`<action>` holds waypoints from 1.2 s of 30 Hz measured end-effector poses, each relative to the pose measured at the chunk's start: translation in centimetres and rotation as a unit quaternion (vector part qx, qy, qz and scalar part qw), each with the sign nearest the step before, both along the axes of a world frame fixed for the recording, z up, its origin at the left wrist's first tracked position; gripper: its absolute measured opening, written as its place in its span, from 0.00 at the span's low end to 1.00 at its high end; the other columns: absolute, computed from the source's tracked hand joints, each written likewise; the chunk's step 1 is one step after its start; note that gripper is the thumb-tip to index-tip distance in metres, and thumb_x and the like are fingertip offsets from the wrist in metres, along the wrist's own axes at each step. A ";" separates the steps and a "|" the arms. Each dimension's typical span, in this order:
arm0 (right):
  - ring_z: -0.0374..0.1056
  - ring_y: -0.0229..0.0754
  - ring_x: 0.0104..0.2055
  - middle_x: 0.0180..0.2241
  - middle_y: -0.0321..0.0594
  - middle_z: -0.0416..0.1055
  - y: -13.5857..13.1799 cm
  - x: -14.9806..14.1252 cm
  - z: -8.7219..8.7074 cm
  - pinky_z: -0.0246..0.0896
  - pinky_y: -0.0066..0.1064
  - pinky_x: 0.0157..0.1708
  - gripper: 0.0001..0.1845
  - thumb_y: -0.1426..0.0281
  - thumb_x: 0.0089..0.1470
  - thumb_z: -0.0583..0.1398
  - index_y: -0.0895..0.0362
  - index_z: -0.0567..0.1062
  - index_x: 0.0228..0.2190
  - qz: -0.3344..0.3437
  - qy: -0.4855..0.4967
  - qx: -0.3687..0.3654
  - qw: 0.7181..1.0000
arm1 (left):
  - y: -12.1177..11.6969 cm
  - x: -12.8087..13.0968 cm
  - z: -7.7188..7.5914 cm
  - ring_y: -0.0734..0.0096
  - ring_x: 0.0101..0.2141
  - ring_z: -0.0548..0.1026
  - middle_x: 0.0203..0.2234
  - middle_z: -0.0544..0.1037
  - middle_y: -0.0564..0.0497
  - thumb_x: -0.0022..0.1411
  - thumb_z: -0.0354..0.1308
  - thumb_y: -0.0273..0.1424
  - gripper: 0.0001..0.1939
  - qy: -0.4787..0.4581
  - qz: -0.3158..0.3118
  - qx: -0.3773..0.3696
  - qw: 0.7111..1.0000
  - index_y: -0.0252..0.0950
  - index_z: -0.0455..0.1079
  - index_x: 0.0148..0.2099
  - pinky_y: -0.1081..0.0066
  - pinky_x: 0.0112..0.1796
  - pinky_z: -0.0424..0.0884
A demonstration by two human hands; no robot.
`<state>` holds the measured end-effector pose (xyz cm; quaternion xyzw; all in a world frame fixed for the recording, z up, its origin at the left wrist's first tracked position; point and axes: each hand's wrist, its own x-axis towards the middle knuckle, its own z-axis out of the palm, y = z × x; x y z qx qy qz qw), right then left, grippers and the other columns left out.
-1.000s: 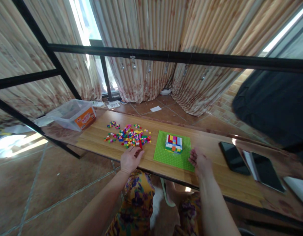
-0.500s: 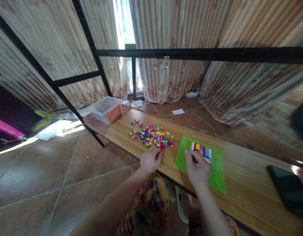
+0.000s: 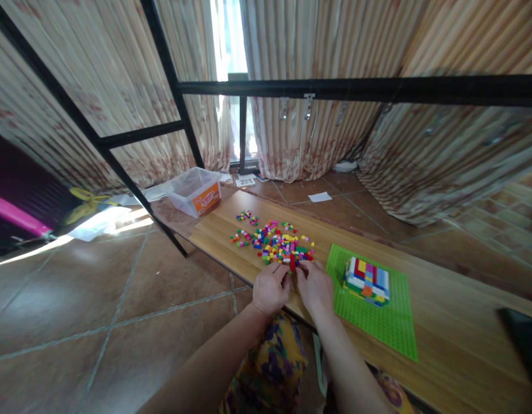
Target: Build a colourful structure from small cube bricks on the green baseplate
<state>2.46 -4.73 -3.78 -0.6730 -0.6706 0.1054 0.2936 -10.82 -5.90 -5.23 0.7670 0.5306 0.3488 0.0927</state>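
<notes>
A long red toy brick [image 3: 292, 263] stands up between my two hands at the near edge of a pile of small coloured bricks [image 3: 276, 238]. My left hand [image 3: 271, 289] is closed, its fingertips pinched at the brick's left side. From the right, my right hand [image 3: 316, 287] reaches the same brick with curled fingers; the contact itself is partly hidden. To the right lies a green baseplate [image 3: 395, 322], bearing a built block of bricks [image 3: 367, 280] with rows of white, red, yellow, blue and orange. Neither hand touches the baseplate.
The bricks lie on a narrow wooden table [image 3: 447, 310]. A clear plastic box [image 3: 194, 191] with an orange label stands beyond its left end. A dark flat device [image 3: 522, 333] rests at the right. Black metal bars [image 3: 335, 89] cross before the curtains.
My right hand has moved left from the built block to the red brick beside my left hand, uncovering the block. The view has shifted slightly; my left hand stays by the pile.
</notes>
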 end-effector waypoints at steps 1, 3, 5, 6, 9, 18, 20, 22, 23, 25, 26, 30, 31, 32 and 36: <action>0.69 0.44 0.37 0.38 0.44 0.73 0.1 -0.1 0.0 0.58 0.32 0.34 0.11 0.69 0.57 0.55 0.55 0.77 0.37 -0.004 -0.013 -0.002 1.000 | 0.0 0.0 0.0 0.69 0.34 0.71 0.33 0.73 0.48 0.62 0.51 0.27 0.07 -0.001 0.003 -0.001 1.000 0.38 0.70 0.40 0.70 0.35 0.68; 0.69 0.42 0.34 0.37 0.43 0.73 0.2 -0.3 0.1 0.56 0.31 0.30 0.11 0.67 0.57 0.55 0.54 0.77 0.36 -0.011 -0.038 -0.008 0.999 | 0.0 0.1 0.1 0.69 0.33 0.71 0.32 0.73 0.48 0.62 0.51 0.27 0.07 -0.002 0.011 -0.002 1.000 0.38 0.70 0.39 0.70 0.35 0.68; 0.68 0.41 0.32 0.37 0.42 0.72 0.3 -0.5 0.2 0.54 0.31 0.28 0.11 0.66 0.58 0.54 0.53 0.77 0.36 -0.018 -0.053 -0.014 0.998 | -0.1 0.1 0.1 0.69 0.33 0.71 0.31 0.73 0.49 0.62 0.51 0.27 0.07 0.001 0.017 -0.002 1.000 0.38 0.70 0.39 0.70 0.34 0.68; 0.68 0.40 0.32 0.37 0.42 0.72 0.4 -0.6 0.2 0.53 0.31 0.28 0.12 0.66 0.59 0.54 0.53 0.77 0.36 -0.020 -0.055 -0.016 0.998 | -0.1 0.1 0.2 0.69 0.33 0.71 0.31 0.73 0.49 0.62 0.51 0.27 0.07 0.002 0.017 -0.002 1.000 0.38 0.70 0.39 0.71 0.34 0.67; 0.69 0.40 0.32 0.38 0.43 0.73 0.4 -0.6 0.3 0.53 0.30 0.28 0.12 0.67 0.58 0.53 0.54 0.77 0.35 -0.022 -0.040 -0.021 0.999 | -0.1 0.1 0.2 0.69 0.33 0.71 0.31 0.73 0.49 0.62 0.51 0.27 0.07 0.010 0.016 -0.002 1.000 0.38 0.70 0.39 0.71 0.34 0.67; 0.70 0.40 0.29 0.28 0.38 0.76 -1.7 1.1 1.4 0.61 0.31 0.34 0.09 0.65 0.51 0.57 0.56 0.75 0.30 -0.010 0.219 0.001 0.976 | 0.1 0.0 0.2 0.71 0.31 0.70 0.32 0.73 0.50 0.62 0.51 0.28 0.07 0.018 0.026 -0.004 0.999 0.38 0.71 0.40 0.73 0.33 0.66; 0.70 0.41 0.30 0.28 0.39 0.76 -2.3 2.2 1.6 0.63 0.32 0.34 0.10 0.64 0.50 0.57 0.56 0.75 0.29 -0.012 0.266 0.004 0.964 | 0.1 0.0 0.2 0.72 0.31 0.71 0.32 0.73 0.50 0.62 0.51 0.28 0.08 0.017 0.030 -0.004 0.999 0.38 0.71 0.40 0.73 0.34 0.66; 0.71 0.42 0.31 0.29 0.41 0.76 -3.0 3.7 1.7 0.64 0.33 0.35 0.12 0.62 0.49 0.59 0.57 0.77 0.31 -0.020 0.294 0.013 0.955 | 0.2 0.1 0.2 0.72 0.31 0.71 0.33 0.74 0.50 0.62 0.51 0.28 0.08 0.014 0.034 -0.002 0.999 0.38 0.71 0.40 0.73 0.33 0.66; 0.71 0.42 0.32 0.30 0.42 0.76 -3.4 4.6 1.8 0.65 0.34 0.35 0.14 0.61 0.49 0.59 0.57 0.77 0.33 -0.028 0.305 0.018 0.952 | 0.2 0.1 0.1 0.72 0.32 0.71 0.33 0.74 0.50 0.62 0.51 0.28 0.08 0.013 0.036 -0.001 0.999 0.38 0.71 0.40 0.74 0.34 0.66; 0.71 0.43 0.33 0.32 0.43 0.77 -4.1 6.5 1.7 0.66 0.36 0.37 0.17 0.60 0.48 0.60 0.57 0.78 0.37 -0.047 0.319 0.025 0.946 | 0.2 0.1 0.1 0.72 0.32 0.71 0.33 0.74 0.50 0.62 0.52 0.28 0.08 0.014 0.038 0.000 0.999 0.38 0.71 0.40 0.74 0.34 0.66; 0.72 0.44 0.34 0.34 0.43 0.77 -4.4 7.5 1.6 0.66 0.37 0.38 0.18 0.59 0.48 0.61 0.57 0.79 0.37 -0.059 0.328 0.028 0.942 | 0.2 0.1 0.1 0.72 0.32 0.71 0.33 0.74 0.50 0.62 0.52 0.28 0.08 0.015 0.039 0.000 0.999 0.38 0.71 0.41 0.74 0.34 0.66; 0.73 0.45 0.36 0.36 0.44 0.78 -5.6 10.8 1.7 0.67 0.39 0.40 0.19 0.56 0.48 0.62 0.56 0.79 0.38 -0.113 0.330 0.027 0.937 | 0.2 0.1 0.1 0.72 0.31 0.72 0.34 0.75 0.50 0.62 0.52 0.28 0.08 0.023 0.044 -0.002 0.999 0.38 0.71 0.41 0.73 0.33 0.66; 0.73 0.45 0.36 0.36 0.44 0.78 -5.8 11.3 1.8 0.67 0.39 0.40 0.20 0.56 0.48 0.61 0.56 0.79 0.38 -0.123 0.323 0.031 0.938 | 0.2 0.1 0.1 0.72 0.31 0.72 0.34 0.75 0.50 0.62 0.52 0.28 0.08 0.024 0.045 -0.003 0.999 0.38 0.71 0.41 0.73 0.34 0.66; 0.73 0.45 0.36 0.36 0.44 0.78 -5.9 11.7 1.9 0.67 0.39 0.40 0.19 0.56 0.49 0.61 0.56 0.79 0.38 -0.129 0.313 0.035 0.940 | 0.2 0.1 0.1 0.72 0.32 0.72 0.34 0.75 0.50 0.62 0.52 0.29 0.08 0.025 0.046 -0.003 0.999 0.39 0.71 0.41 0.73 0.34 0.66; 0.72 0.44 0.36 0.36 0.42 0.78 -5.9 12.2 2.4 0.65 0.36 0.39 0.17 0.56 0.50 0.61 0.54 0.80 0.35 -0.126 0.247 0.051 0.960 | 0.2 0.1 0.2 0.70 0.33 0.73 0.35 0.75 0.50 0.62 0.52 0.29 0.07 0.033 0.051 -0.005 0.998 0.39 0.71 0.40 0.73 0.35 0.66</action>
